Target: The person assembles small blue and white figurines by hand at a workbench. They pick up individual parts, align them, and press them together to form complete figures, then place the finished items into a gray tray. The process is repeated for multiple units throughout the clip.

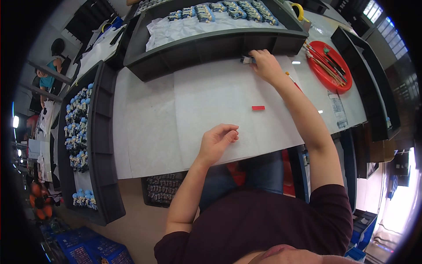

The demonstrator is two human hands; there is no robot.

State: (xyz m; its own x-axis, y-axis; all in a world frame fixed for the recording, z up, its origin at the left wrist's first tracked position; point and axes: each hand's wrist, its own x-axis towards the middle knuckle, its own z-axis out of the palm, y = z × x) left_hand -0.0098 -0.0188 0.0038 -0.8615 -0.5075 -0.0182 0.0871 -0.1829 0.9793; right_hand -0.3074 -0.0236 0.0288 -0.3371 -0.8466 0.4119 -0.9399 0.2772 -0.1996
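Observation:
At the far side of the white-covered table, my right hand is stretched out beside the front wall of a dark tray. Its fingers are closed at a small white-and-dark thing, mostly too small and covered to name. My left hand hovers or rests near the table's front edge, fingers curled toward the thumb, with nothing visible in them. Between the two hands lies a small red block. A thin brush-like stick with a red part lies partly behind my right forearm.
A large dark tray at the back holds rows of blue-and-dark figurines on white sheeting. Another dark tray on the left holds similar figurines. At right are a red dish of brushes and a long dark tray.

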